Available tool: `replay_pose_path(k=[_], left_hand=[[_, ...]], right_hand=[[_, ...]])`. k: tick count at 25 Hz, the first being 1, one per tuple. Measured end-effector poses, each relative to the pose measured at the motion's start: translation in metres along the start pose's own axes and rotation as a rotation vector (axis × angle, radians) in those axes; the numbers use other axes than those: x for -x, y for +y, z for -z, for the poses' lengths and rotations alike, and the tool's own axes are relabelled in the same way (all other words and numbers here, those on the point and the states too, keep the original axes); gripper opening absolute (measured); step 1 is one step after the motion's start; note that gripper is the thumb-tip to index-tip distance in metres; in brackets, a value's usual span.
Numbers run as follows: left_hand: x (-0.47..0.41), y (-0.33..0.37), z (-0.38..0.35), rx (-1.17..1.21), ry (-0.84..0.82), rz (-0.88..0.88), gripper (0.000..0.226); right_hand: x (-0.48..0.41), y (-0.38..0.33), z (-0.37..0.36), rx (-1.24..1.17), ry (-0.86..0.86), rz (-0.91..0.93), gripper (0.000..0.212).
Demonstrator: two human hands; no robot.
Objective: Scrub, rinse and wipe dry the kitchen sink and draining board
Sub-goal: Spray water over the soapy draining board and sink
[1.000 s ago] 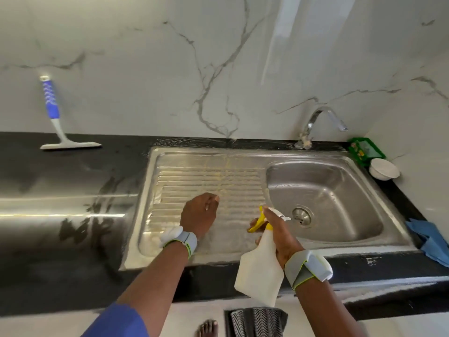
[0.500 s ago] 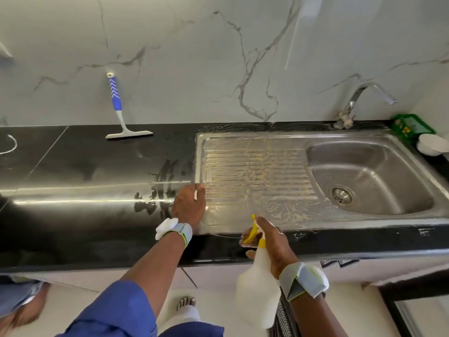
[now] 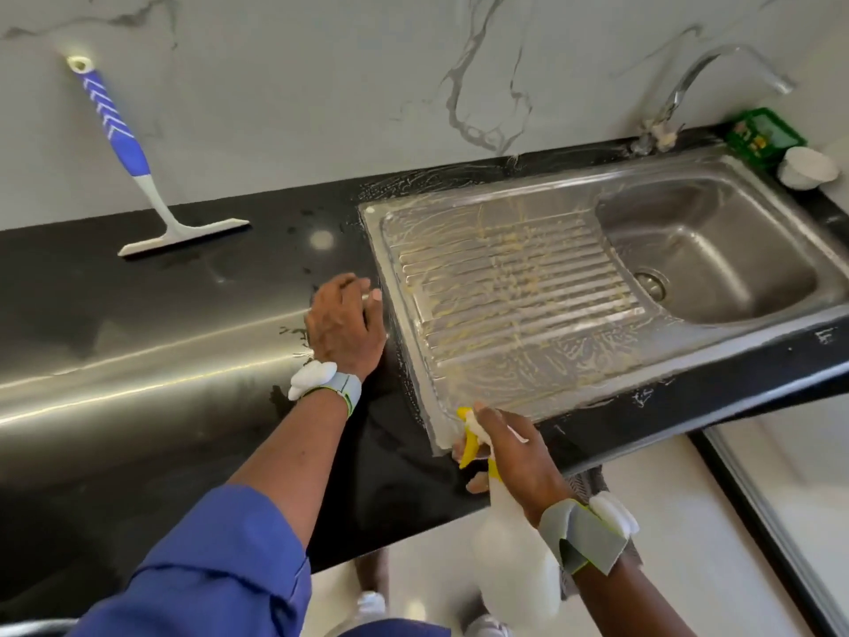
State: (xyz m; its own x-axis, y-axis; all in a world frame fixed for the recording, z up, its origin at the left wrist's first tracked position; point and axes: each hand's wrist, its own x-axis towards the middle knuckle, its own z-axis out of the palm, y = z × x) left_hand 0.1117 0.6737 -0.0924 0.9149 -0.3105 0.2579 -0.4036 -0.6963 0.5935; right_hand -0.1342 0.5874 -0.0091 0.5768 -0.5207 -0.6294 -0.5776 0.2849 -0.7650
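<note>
Counter (image 3: 138, 342) of black stone runs under a marble wall (image 3: 321, 85); the sink (image 3: 716, 250) sits right, its board (image 3: 505, 287) smeared with yellowish foam. A squeegee (image 3: 138, 163) leans left; tap (image 3: 689, 80), tray (image 3: 765, 131) and bowl (image 3: 806, 167) crowd the far corner. Left hand (image 3: 344, 324) rests beside the board, curled perhaps over something, unclear. Right hand (image 3: 519, 457) grips a bottle (image 3: 514, 567) at the board's front.

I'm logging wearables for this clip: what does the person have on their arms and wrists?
The left arm wears a blue sleeve. The left wrist band and right wrist band are grey, green-edged, each with a white lump; the right forearm is bare.
</note>
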Motion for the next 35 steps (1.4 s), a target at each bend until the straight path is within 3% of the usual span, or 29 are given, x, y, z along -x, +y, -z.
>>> replay_pose_path(k=[3,6,10,14,18,21,25,30,32,35], left_hand=[[-0.022,-0.006,-0.008,-0.141,-0.049,-0.124,0.047],[-0.041,-0.021,-0.019,-0.267,-0.169,-0.149,0.062],[-0.048,-0.029,-0.025,-0.307,-0.256,-0.133,0.071],[-0.047,-0.025,-0.022,-0.3,-0.238,-0.098,0.07],[-0.047,-0.023,-0.018,-0.308,-0.173,-0.057,0.068],[-0.047,-0.023,-0.018,-0.308,-0.145,-0.016,0.065],[-0.048,-0.023,-0.02,-0.32,-0.132,0.029,0.065],[-0.052,-0.023,-0.025,-0.367,-0.171,0.027,0.067],[-0.053,-0.023,-0.026,-0.368,-0.201,0.034,0.069],[-0.053,-0.023,-0.026,-0.389,-0.241,0.033,0.07]], right_hand=[[0.007,-0.005,-0.011,-0.136,0.093,-0.046,0.034],[0.003,-0.005,-0.023,-0.172,0.176,-0.09,0.046],[-0.005,-0.012,-0.018,-0.02,0.239,-0.064,0.043],[-0.014,-0.032,-0.02,0.085,0.165,-0.021,0.043],[-0.04,-0.052,-0.025,0.172,0.215,0.001,0.048],[-0.063,-0.077,-0.029,0.232,0.116,0.09,0.055],[-0.105,-0.116,-0.042,0.082,0.106,0.07,0.047],[-0.155,-0.166,-0.065,0.14,-0.024,0.135,0.039],[-0.177,-0.181,-0.074,0.178,-0.008,0.158,0.045],[-0.223,-0.198,-0.082,0.234,0.116,0.141,0.074]])
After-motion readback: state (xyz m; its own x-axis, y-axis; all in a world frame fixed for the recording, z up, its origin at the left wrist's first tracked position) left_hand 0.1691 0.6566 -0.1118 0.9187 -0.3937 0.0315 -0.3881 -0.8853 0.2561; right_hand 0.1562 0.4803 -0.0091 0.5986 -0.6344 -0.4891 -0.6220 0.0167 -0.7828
